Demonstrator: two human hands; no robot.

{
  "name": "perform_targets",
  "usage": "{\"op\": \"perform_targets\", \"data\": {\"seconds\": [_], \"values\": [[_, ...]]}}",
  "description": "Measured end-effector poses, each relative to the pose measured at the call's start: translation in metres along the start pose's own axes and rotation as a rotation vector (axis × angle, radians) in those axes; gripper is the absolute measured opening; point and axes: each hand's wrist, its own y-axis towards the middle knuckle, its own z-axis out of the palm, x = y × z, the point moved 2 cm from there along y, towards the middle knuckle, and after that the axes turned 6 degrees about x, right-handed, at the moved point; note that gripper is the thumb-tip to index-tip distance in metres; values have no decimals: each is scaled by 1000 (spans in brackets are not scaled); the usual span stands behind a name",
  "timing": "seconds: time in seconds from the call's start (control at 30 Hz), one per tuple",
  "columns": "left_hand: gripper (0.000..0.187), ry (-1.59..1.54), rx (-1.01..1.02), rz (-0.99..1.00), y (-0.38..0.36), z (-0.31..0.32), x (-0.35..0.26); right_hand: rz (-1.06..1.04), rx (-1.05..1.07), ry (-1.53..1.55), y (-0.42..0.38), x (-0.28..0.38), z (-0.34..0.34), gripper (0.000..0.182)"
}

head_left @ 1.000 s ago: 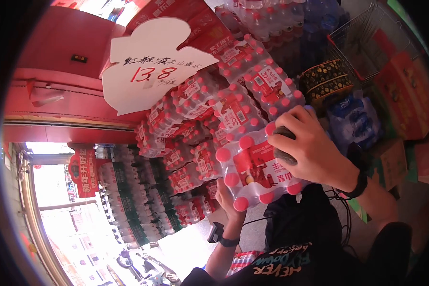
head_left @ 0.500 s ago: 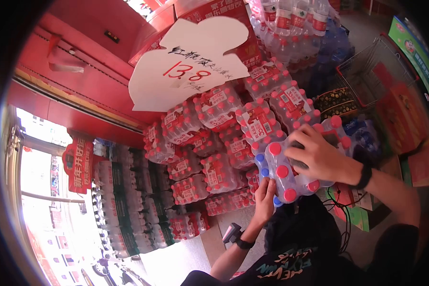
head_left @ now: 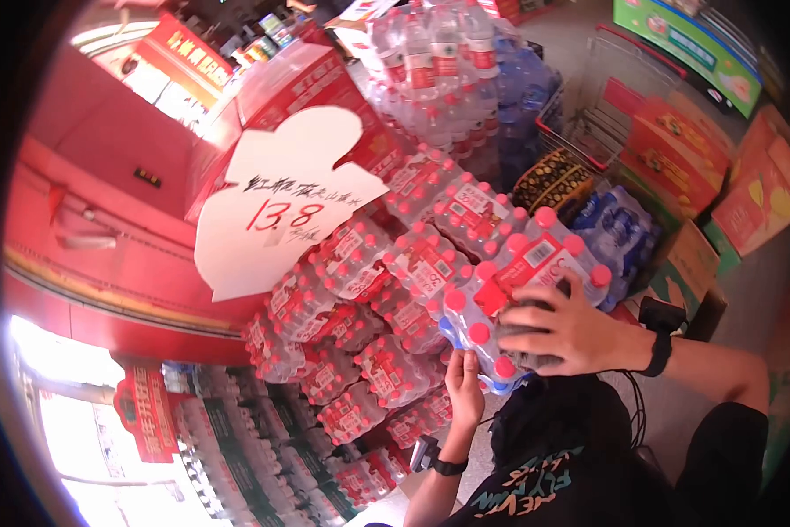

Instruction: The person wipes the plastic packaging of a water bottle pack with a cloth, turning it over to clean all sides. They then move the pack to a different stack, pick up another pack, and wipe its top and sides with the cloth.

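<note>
Film-wrapped bottle stacks [head_left: 393,367] behind, right fingers [head_left: 533,317] clenched on dark rounded object [head_left: 506,333], left fingers [head_left: 455,367] gripping glossy pack [head_left: 548,256].

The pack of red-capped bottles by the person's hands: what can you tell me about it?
The pack of red-capped bottles looks like clear plastic bottles bundled in shiny film, with a red and white label bearing a barcode. It sits tilted, caps showing around its edges. The right hand spreads over it, with something dark under the fingers; the left hand is at its lower left edge. Blue caps show there too, but whether they belong to this pack, I can't tell.
</note>
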Motion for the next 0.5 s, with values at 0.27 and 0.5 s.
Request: {"op": "perform_targets", "data": {"seconds": [0.27,0.5], "values": [[31,-109,16,-107,1,-5,1,9,-182,-114,-46,-2,15,24],[36,-207,-44,-136,0,-5,-2,249,-459,323,-47,-74,-34,37]]}}
